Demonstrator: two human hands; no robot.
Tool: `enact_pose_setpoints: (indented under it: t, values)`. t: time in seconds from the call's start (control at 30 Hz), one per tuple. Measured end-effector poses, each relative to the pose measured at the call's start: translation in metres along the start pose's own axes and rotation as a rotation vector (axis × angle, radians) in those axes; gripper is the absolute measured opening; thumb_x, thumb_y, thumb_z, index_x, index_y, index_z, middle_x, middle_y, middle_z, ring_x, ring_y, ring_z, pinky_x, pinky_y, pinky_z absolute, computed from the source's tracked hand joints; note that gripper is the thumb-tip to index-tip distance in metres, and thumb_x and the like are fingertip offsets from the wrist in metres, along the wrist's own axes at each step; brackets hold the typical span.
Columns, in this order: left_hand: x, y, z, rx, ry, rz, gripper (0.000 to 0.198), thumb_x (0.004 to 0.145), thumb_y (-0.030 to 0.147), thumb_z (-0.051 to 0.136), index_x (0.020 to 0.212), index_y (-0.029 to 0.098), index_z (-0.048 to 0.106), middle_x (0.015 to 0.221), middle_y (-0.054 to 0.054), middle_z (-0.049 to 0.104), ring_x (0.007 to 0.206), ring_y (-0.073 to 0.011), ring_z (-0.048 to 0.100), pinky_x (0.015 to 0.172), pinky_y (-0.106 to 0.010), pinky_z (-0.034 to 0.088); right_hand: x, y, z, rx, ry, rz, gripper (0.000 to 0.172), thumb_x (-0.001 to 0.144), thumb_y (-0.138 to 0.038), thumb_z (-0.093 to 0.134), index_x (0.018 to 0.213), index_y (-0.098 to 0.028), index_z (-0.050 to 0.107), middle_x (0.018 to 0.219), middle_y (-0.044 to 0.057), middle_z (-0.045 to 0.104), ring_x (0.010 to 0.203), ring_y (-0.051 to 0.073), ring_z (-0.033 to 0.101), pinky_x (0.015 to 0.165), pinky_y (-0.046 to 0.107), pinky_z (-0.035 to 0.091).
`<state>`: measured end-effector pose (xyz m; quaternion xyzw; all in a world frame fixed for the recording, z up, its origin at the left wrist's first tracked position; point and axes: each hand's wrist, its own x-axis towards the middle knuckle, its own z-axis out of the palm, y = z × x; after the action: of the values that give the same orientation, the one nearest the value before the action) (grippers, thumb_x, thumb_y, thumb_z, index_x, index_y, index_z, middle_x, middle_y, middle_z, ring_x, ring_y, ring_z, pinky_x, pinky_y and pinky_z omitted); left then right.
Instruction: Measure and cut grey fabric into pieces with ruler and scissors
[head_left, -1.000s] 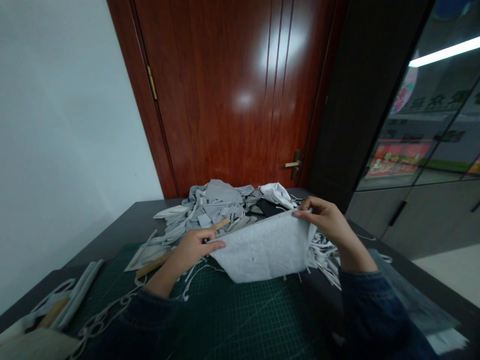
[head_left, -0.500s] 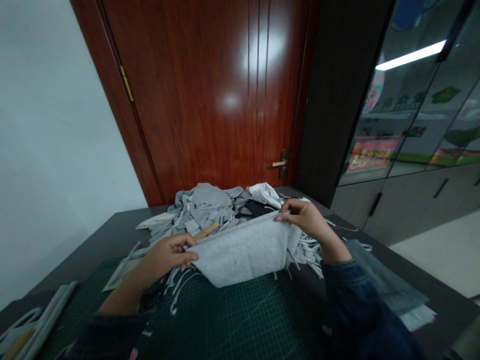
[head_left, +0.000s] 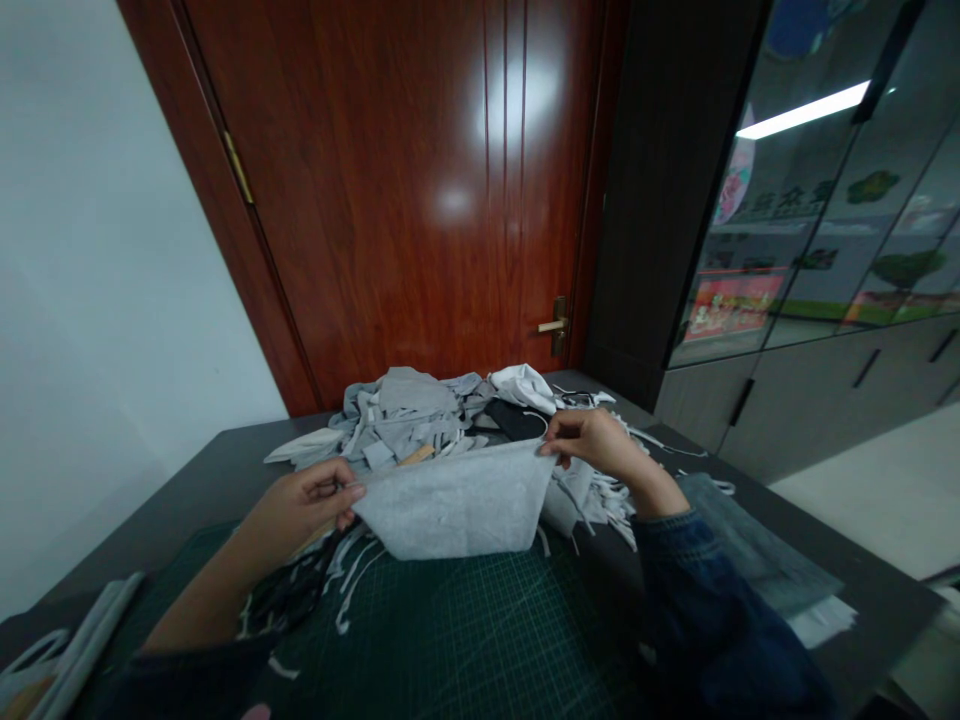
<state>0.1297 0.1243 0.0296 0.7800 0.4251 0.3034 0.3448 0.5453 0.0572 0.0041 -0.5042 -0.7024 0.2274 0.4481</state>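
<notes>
Our left hand (head_left: pixel 304 505) has slid out to pinch a pale grey rectangular fleece sheet (head_left: pixel 450 505); our right hand (head_left: pixel 592 447) grips its right corner.

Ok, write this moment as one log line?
left hand: grips grey fabric piece | right hand: grips its other corner | under: green cutting mat | behind: fabric scrap pile

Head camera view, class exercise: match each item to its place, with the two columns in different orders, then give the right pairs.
Items:
1 grey fabric sheet
2 brass door handle
3 green cutting mat
4 heap of fabric scraps

Places:
A flat on the dark table, below the sheet
B on the table, beyond the sheet
C held up between left hand and right hand
D fixed to the wooden door

Pairs: 1-C; 2-D; 3-A; 4-B
</notes>
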Motion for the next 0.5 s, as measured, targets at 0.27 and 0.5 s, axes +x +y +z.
enact_pose_setpoints:
  t: [0.27, 0.5]
  values:
    - [-0.0012, 0.0050, -0.0015, 0.139, 0.097, 0.062, 0.038, 0.077, 0.058, 0.064, 0.060, 0.024, 0.059, 0.058, 0.004, 0.060, 0.061, -0.0183, 0.058, 0.063, -0.028, 0.045, -0.0010, -0.0045, -0.0013, -0.129, 0.029, -0.080, 0.041, 0.083, -0.055, 0.078, 0.066, -0.020, 0.064, 0.057, -0.005, 0.059, 0.051, 0.012, 0.056, 0.051, 0.023, 0.038]
    - [-0.0002, 0.0014, -0.0010, 0.001, 0.122, 0.004, 0.042, 0.073, 0.054, 0.071, 0.102, 0.026, 0.061, 0.067, 0.006, 0.069, 0.057, -0.0192, 0.063, 0.059, -0.027, 0.049, -0.0028, -0.0058, 0.0018, -0.063, -0.012, -0.044, 0.040, 0.088, -0.054, 0.072, 0.069, -0.021, 0.060, 0.057, -0.004, 0.060, 0.052, 0.014, 0.062, 0.052, 0.023, 0.043]
